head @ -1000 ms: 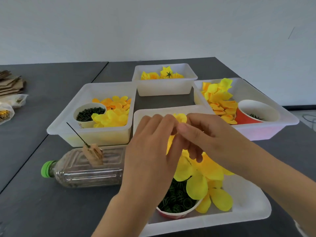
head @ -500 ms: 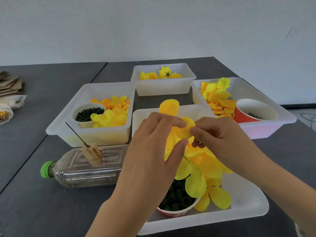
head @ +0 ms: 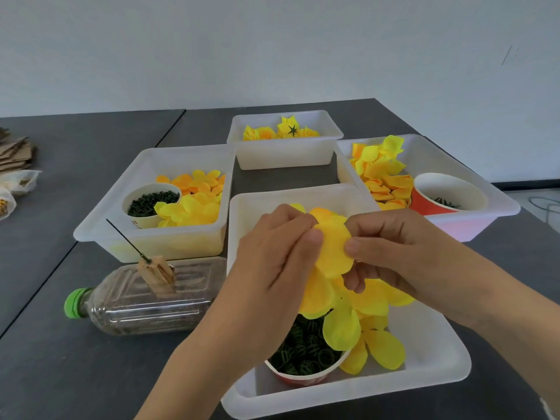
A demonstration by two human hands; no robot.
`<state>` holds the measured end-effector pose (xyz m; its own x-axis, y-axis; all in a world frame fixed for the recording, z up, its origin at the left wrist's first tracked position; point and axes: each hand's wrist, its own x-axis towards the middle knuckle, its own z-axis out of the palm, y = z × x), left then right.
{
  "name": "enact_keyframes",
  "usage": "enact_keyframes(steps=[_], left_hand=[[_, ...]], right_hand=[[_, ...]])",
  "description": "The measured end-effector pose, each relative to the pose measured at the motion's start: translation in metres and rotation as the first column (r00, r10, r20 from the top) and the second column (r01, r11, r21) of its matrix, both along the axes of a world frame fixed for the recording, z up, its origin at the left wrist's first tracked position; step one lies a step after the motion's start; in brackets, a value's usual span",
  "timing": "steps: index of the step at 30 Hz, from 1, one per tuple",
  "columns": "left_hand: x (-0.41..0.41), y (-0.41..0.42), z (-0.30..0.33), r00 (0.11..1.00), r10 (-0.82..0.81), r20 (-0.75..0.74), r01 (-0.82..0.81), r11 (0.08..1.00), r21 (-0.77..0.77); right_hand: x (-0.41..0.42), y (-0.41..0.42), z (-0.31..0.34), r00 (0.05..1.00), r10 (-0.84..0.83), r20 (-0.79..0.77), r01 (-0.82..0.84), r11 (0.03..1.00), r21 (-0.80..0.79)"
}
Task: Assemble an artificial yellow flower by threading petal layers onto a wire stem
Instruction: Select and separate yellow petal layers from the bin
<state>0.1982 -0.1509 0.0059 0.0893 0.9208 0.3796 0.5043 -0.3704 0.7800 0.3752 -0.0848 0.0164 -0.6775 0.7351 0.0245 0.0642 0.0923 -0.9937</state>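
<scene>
Both hands pinching same yellow petal layer [head: 332, 250]: left hand [head: 272, 265] grip closed on its left edge, right hand [head: 391, 253] on right. Loose petals [head: 372, 344] and red cup [head: 306, 375] right below grip, inside white tray [head: 439, 359]. Wire stem [head: 127, 237] well left, stuck on bottle [head: 145, 298].

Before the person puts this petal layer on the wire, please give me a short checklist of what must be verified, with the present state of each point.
1. Yellow fabric petal layer is held by both hands, left hand and right hand: ok.
2. Only one layer is pinched, not two stuck together: cannot tell.
3. Centre hole of the layer is found and uncovered: cannot tell, the fingers hide it.
4. Thin dark wire stem stands free in the wooden block on the clear plastic bottle, nothing threaded on it: ok.
5. Bottle lies on its side on the dark table, so it may roll: cannot tell.
</scene>
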Motion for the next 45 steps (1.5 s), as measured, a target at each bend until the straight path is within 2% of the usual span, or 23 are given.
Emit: enact_keyframes(steps=[2, 4, 8, 12, 14, 16, 18, 20, 22, 27, 33, 36, 40, 42, 45], left_hand=[[0.001, 0.000, -0.001, 0.993, 0.077, -0.086, -0.075, 0.997, 0.030], [0.000, 0.000, -0.001, 0.959, 0.154, -0.239, -0.132, 0.986, 0.104], [0.002, 0.000, -0.003, 0.850, 0.241, -0.468, -0.186, 0.969, 0.162], [0.007, -0.002, -0.004, 0.805, 0.263, -0.532, -0.214, 0.965, 0.154], [0.008, -0.002, -0.005, 0.794, 0.280, -0.540, -0.236, 0.960, 0.151], [0.011, -0.003, -0.006, 0.841, 0.257, -0.476, -0.212, 0.966, 0.147], [0.012, -0.006, -0.007, 0.927, 0.229, -0.296, -0.189, 0.969, 0.158], [0.010, -0.009, -0.006, 0.955, 0.252, -0.156, -0.217, 0.953, 0.212], [0.009, -0.011, -0.003, 0.941, 0.299, -0.159, -0.247, 0.927, 0.282], [0.011, -0.019, -0.001, 0.892, 0.335, -0.303, -0.219, 0.908, 0.358], [0.019, -0.020, 0.002, 0.934, 0.275, -0.229, -0.228, 0.951, 0.211], [0.020, -0.020, 0.003, 0.976, 0.217, 0.032, -0.218, 0.976, 0.013], [0.013, -0.019, 0.001, 0.946, 0.124, 0.299, -0.070, 0.980, -0.186], [0.007, -0.015, 0.000, 0.870, 0.146, 0.470, -0.027, 0.968, -0.250], [-0.016, -0.009, 0.000, 0.707, 0.272, 0.652, -0.086, 0.949, -0.303]], right_hand=[[0.002, -0.002, -0.001, 0.996, 0.054, 0.074, -0.054, 0.999, -0.005], [0.002, -0.003, -0.002, 0.991, 0.072, 0.110, -0.072, 0.997, -0.005], [0.001, -0.008, -0.004, 0.982, -0.005, 0.190, -0.011, 0.996, 0.083], [0.000, -0.016, -0.006, 0.980, -0.043, 0.193, 0.008, 0.984, 0.177], [-0.001, -0.018, -0.005, 0.990, -0.008, 0.137, -0.019, 0.982, 0.189], [0.000, -0.020, -0.005, 0.995, 0.023, 0.097, -0.040, 0.984, 0.176], [0.000, -0.021, -0.005, 0.998, 0.021, 0.062, -0.031, 0.986, 0.165], [0.000, -0.022, -0.005, 1.000, 0.017, 0.025, -0.021, 0.986, 0.163], [0.001, -0.023, -0.005, 1.000, -0.014, 0.020, 0.011, 0.985, 0.175], [-0.001, -0.025, -0.007, 0.995, -0.102, 0.006, 0.100, 0.981, 0.169], [-0.006, -0.024, -0.006, 0.989, -0.140, -0.055, 0.147, 0.978, 0.147], [-0.006, -0.021, -0.006, 0.986, -0.153, -0.060, 0.161, 0.973, 0.164], [-0.008, -0.017, -0.006, 0.994, -0.095, -0.051, 0.104, 0.969, 0.226], [-0.006, -0.015, -0.009, 0.995, -0.073, -0.062, 0.085, 0.969, 0.231], [0.001, -0.005, -0.008, 0.990, -0.135, -0.052, 0.143, 0.958, 0.248]])
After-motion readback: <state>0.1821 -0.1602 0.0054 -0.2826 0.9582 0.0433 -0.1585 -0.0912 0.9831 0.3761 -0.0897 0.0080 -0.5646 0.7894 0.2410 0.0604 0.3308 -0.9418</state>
